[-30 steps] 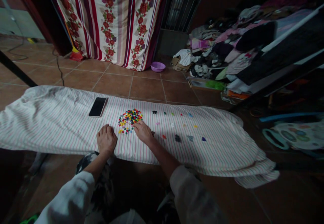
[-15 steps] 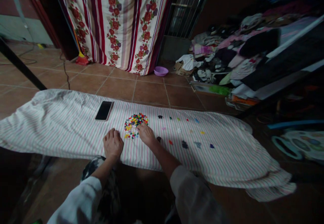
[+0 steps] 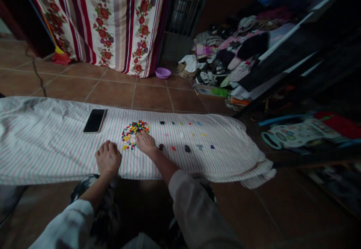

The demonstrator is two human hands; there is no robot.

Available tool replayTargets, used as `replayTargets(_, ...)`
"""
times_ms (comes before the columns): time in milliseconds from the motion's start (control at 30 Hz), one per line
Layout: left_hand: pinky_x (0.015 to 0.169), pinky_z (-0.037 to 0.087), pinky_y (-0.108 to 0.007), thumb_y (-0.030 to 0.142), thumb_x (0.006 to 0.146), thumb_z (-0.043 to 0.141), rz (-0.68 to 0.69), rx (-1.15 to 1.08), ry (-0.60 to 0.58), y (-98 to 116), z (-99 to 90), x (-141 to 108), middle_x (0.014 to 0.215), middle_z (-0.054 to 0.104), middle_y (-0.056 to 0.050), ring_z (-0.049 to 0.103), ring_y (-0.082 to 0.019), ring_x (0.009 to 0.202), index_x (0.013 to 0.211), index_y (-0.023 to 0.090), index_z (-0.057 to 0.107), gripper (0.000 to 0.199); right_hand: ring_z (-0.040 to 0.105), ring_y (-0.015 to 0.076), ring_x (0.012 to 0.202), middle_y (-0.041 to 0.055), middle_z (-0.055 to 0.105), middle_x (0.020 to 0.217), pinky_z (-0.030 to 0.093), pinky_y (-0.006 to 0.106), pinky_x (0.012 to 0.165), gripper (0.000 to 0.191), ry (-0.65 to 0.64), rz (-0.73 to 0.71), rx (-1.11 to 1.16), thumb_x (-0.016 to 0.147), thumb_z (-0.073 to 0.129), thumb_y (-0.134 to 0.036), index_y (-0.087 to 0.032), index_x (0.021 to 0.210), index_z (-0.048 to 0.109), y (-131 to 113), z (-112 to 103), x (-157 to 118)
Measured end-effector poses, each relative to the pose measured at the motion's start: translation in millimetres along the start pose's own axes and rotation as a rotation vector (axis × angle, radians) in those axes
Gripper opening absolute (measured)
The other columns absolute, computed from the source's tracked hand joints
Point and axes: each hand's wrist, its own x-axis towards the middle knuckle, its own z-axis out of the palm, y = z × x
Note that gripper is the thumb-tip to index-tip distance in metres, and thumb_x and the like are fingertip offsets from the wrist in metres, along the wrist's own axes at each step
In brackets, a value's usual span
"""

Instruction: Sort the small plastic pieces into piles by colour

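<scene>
A heap of small coloured pieces [image 3: 132, 130] lies on the striped cloth [image 3: 62, 144]. My right hand [image 3: 145, 143] is at the heap's right edge, its fingers bent together; whatever they may hold is too small to make out. My left hand [image 3: 108, 157] rests on the cloth left of the heap, palm down, fingers slightly apart, holding nothing. To the right, small groups sorted by colour lie in rows, among them a black group [image 3: 162, 122], a dark grey group [image 3: 187, 148], an orange group [image 3: 173, 148] and a dark blue group [image 3: 212, 147].
A phone [image 3: 95, 121] lies on the cloth at the left. Beyond the cloth, a purple basin [image 3: 163, 73] stands on the tiled floor near a floral curtain [image 3: 118, 23]. Piled clothes [image 3: 225, 53] are at the back right.
The view has swung to the right, so everything appears shifted left. My right hand stays at the heap's right edge, and my left hand still rests on the cloth.
</scene>
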Motion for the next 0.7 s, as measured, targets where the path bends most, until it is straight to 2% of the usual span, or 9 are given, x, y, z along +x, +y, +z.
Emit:
replayTargets(200,0.089,0.037,-0.042,0.025,0.092,0.037,-0.012,-0.001,-0.003,2,0.4,1,0.12,0.062,-0.015,0.054,-0.029,0.112,0.101,0.013,0.058,0.025,0.059,0.0165,0.094,0.0038,0.064,0.103,0.044,0.027,0.082,0.021,0.136,0.013,0.153,0.093,0.044,-0.026,-0.023,0.103,0.062,5,-4,-4)
replayTargets(300,0.09,0.037,-0.043,0.025,0.091,0.038,-0.021,0.001,-0.015,2,-1.6,1,0.12,0.062,-0.015,0.055,-0.029,0.111,0.102,0.013,0.057,0.025,0.059,0.0155,0.093,0.0038,0.066,0.099,0.043,0.025,0.081,0.019,0.208,0.013,0.216,0.093,0.044,-0.023,-0.021,0.1,0.061,16,-8,-4)
replayTargets(400,0.09,0.038,-0.043,0.024,0.089,0.041,-0.022,0.001,-0.045,2,-3.4,1,0.121,0.062,-0.016,0.054,-0.029,0.111,0.105,0.013,0.057,0.025,0.06,0.0148,0.09,0.0042,0.067,0.098,0.042,0.023,0.079,0.018,0.283,0.065,0.223,0.091,0.046,-0.02,-0.02,0.099,0.062,40,-14,-6)
replayTargets(500,0.09,0.037,-0.043,0.023,0.089,0.04,-0.027,0.004,-0.058,2,-3.5,1,0.122,0.061,-0.016,0.053,-0.029,0.112,0.106,0.012,0.057,0.026,0.061,0.0149,0.087,0.0035,0.067,0.098,0.042,0.024,0.077,0.019,0.322,0.208,0.178,0.09,0.047,-0.019,-0.021,0.1,0.063,71,-22,-10)
replayTargets(600,0.091,0.037,-0.043,0.024,0.09,0.039,-0.027,0.014,-0.055,3,-2.8,2,0.123,0.061,-0.016,0.053,-0.029,0.112,0.106,0.013,0.057,0.027,0.061,0.0166,0.093,0.006,0.068,0.1,0.041,0.024,0.08,0.021,0.319,0.313,0.077,0.089,0.047,-0.018,-0.02,0.1,0.065,100,-29,-15)
replayTargets(700,0.09,0.038,-0.042,0.025,0.09,0.039,-0.034,0.022,-0.056,2,-2.4,2,0.123,0.061,-0.015,0.054,-0.029,0.112,0.107,0.013,0.057,0.027,0.061,0.0166,0.095,0.0075,0.068,0.104,0.041,0.024,0.08,0.023,0.26,0.347,0.011,0.09,0.047,-0.017,-0.019,0.103,0.066,117,-34,-19)
